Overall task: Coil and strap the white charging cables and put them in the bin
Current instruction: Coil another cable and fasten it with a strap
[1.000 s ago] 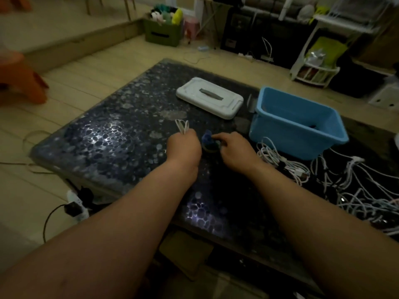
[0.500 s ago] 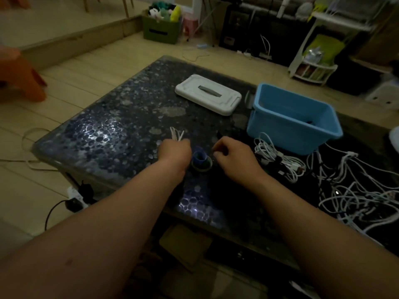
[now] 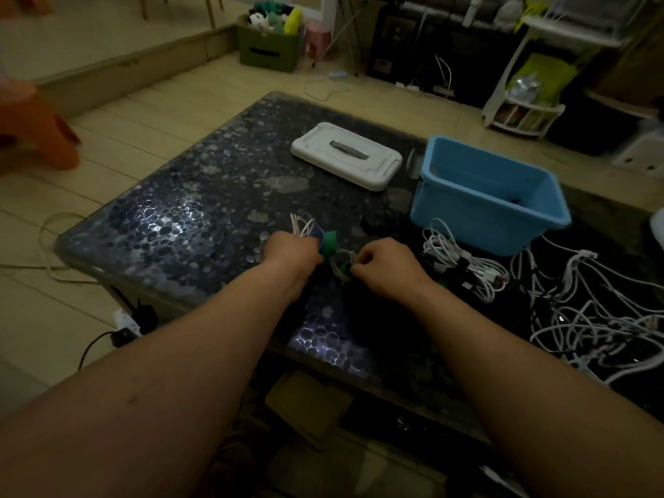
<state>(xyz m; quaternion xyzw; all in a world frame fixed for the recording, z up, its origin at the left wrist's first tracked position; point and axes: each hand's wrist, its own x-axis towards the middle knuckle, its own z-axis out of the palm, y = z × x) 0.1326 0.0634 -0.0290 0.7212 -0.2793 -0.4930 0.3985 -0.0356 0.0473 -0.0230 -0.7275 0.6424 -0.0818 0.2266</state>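
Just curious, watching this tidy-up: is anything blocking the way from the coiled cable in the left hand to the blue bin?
Nothing visible does. Between the coiled cable and the blue bin only tabletop shows, and the bin's top is open.

blue bin (image 3: 478, 213), white cables (image 3: 463, 260), pebble-patterned table (image 3: 187, 224)

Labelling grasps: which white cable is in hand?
The coiled cable gripped in the left hand, loops poking out beyond it; the bundle beside the blue bin and the loose tangle lie untouched.
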